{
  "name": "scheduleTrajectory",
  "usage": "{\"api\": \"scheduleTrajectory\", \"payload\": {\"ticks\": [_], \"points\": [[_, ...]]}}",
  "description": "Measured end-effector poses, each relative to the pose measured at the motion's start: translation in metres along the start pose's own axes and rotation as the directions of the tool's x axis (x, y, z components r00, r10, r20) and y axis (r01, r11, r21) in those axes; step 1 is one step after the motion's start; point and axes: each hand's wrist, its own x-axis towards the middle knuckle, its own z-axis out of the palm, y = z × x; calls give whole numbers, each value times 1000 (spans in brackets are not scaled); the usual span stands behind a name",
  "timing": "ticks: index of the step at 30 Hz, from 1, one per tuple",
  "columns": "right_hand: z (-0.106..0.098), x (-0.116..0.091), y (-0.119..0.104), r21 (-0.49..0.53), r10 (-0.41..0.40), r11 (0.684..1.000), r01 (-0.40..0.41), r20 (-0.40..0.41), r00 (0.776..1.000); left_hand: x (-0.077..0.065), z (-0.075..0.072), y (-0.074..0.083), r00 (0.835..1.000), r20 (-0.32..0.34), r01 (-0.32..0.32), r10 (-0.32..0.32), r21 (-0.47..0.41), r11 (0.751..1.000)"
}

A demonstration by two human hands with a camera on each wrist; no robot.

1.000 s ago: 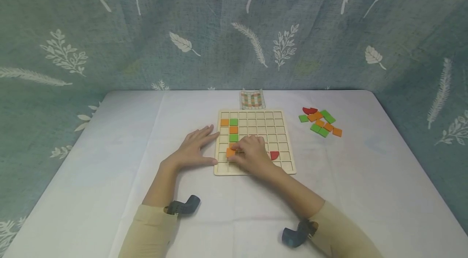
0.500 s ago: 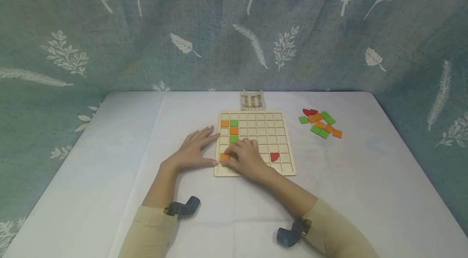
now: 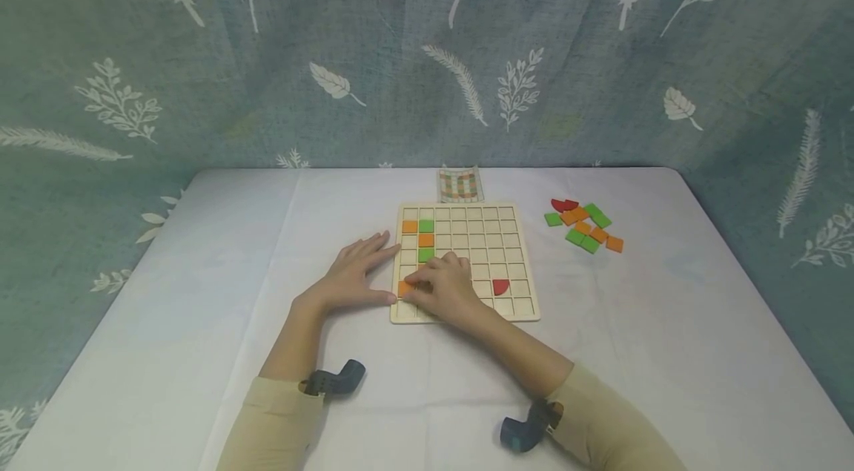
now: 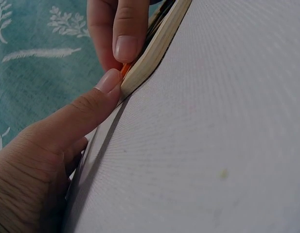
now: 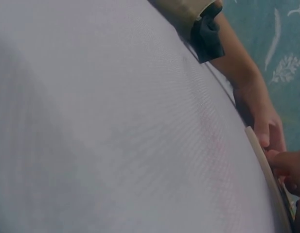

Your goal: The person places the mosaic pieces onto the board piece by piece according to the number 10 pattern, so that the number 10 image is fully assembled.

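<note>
My right hand [image 3: 448, 291] pinches an orange square tile [image 3: 404, 288] in the leftmost column of the wooden grid board [image 3: 477, 241], near its front corner. In the left wrist view, that tile's orange edge shows between the fingertips and the board rim [image 4: 154, 60]. My left hand [image 3: 353, 274] lies spread on the cloth with thumb and fingertips at the board's left edge. Behind the right hand, orange and green tiles [image 3: 426, 254] alternate down the second column. One orange tile [image 3: 410, 226] sits in the first column, and a red quarter-circle piece [image 3: 500, 287] toward the right.
A small checkered pattern card [image 3: 460, 184] lies behind the board. To the right is a loose cluster of green tiles [image 3: 590, 244], orange tiles [image 3: 614, 243] and red pieces [image 3: 562, 205]. A white cloth [image 3: 667, 323] covers the table, with a leaf-patterned curtain [image 3: 373, 115] behind.
My right hand has moved left with the orange tile, from beside the second column to the first column, and lowered it there. The left hand has stayed in place.
</note>
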Motion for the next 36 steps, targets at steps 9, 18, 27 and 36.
{"api": "scheduleTrajectory", "payload": {"ticks": [9,18,27,36], "points": [[-6,-1,6,4,-3,1000,3,-48,999,1,1,-1,1000,3,11,-11,-2,1000],[-19,-2,19,10,12,1000,-11,-107,994,0,0,2,1000,7,21,-21,-6,1000],[-35,-8,31,207,112,975,-84,-129,985,0,1,2,999,6,43,-43,4,999],[-55,-16,48,237,206,958,-162,-175,963,0,1,2,999,1,50,-50,2,999]]}}
